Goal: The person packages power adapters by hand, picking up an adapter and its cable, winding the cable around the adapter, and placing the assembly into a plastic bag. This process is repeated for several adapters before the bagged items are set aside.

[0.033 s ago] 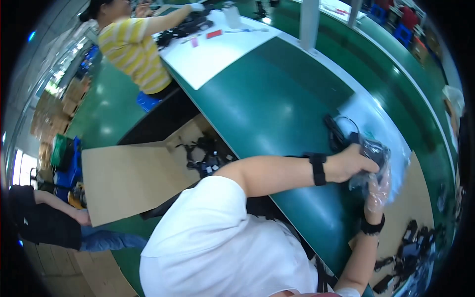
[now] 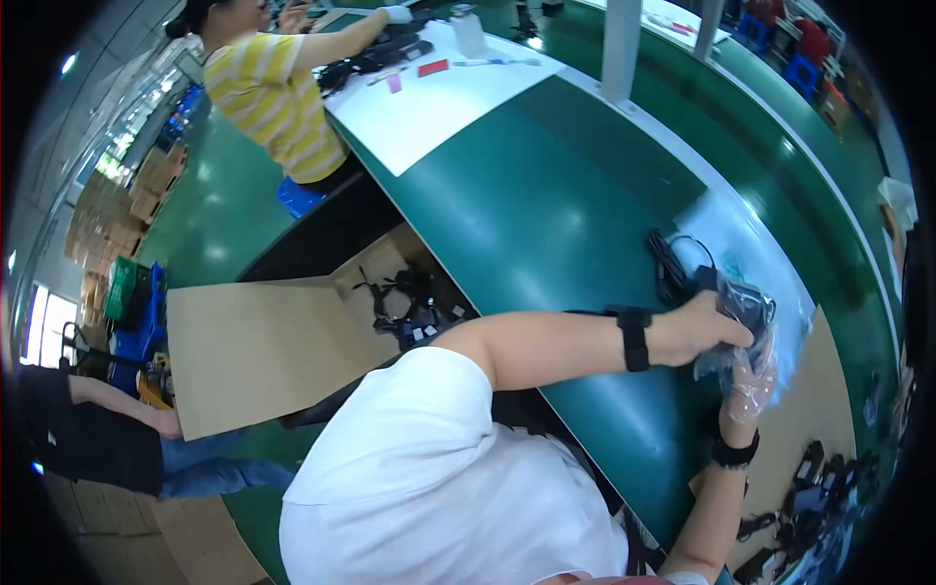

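My left hand (image 2: 697, 331) grips a black device (image 2: 743, 300) that sits partly inside a clear plastic bag (image 2: 756, 356). My right hand (image 2: 746, 392) comes up from below and holds the bag's lower part. Both wrists wear black bands. A black coiled cable (image 2: 668, 263) lies on the green table (image 2: 546, 205) just beyond my left hand. Further clear bags (image 2: 741, 229) lie flat behind the device.
A co-worker in a yellow striped shirt (image 2: 273, 97) works at a white mat (image 2: 439, 112) at the table's far end. An open cardboard box (image 2: 253, 346) with black parts (image 2: 409, 302) stands left of me. Several black devices (image 2: 809, 487) lie at lower right. A grey post (image 2: 619, 44) rises from the table.
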Demonstrator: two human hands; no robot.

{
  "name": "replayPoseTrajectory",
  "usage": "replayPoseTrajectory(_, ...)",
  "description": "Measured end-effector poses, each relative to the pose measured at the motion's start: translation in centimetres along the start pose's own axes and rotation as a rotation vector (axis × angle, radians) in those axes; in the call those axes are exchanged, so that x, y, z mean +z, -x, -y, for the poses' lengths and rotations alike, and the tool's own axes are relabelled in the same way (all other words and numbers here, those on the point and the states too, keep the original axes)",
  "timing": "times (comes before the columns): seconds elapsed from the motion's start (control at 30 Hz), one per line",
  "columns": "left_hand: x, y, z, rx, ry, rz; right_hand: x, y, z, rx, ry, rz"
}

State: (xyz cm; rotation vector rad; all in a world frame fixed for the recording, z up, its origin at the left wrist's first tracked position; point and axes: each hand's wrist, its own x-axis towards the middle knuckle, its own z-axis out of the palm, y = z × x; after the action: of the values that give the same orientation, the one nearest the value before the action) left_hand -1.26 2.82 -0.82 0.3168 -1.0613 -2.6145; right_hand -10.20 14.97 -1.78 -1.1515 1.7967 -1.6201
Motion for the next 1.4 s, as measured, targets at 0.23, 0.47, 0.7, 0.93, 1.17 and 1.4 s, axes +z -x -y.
replayPoseTrajectory(0.23,-0.3,-0.4,1.2,0.039,0.078,-0.013,1.5,0.0,0.7,-0.199,0.293,-0.308)
replayPoseTrajectory(0.47,-0.6,-1.0,1.0,0.087,0.056,-0.093,2.6,-2.1,0.9,-0.391,0.604,-0.225)
replayPoseTrajectory(0.7,-1.3,-1.7,-1.8,0.178,0.133,-0.034,-2.5,-2.4,0.4,-0.255,0.283,-0.244)
replayPoseTrajectory(0.93,-0.8,-1.2,-1.1,0.202,0.054,-0.078,-2.2,-2.1,-0.8,0.057,-0.454,-0.158)
replayPoseTrajectory(1.17,-0.7,-1.1,-0.4,0.143,-0.006,0.018,-7.1,-3.4,0.2,-0.094,-0.465,-0.303)
replayPoseTrajectory(1.4,-0.7,-1.2,-1.3,0.199,0.110,0.139,-3.7,-2.1,0.0,0.054,-0.803,0.191)
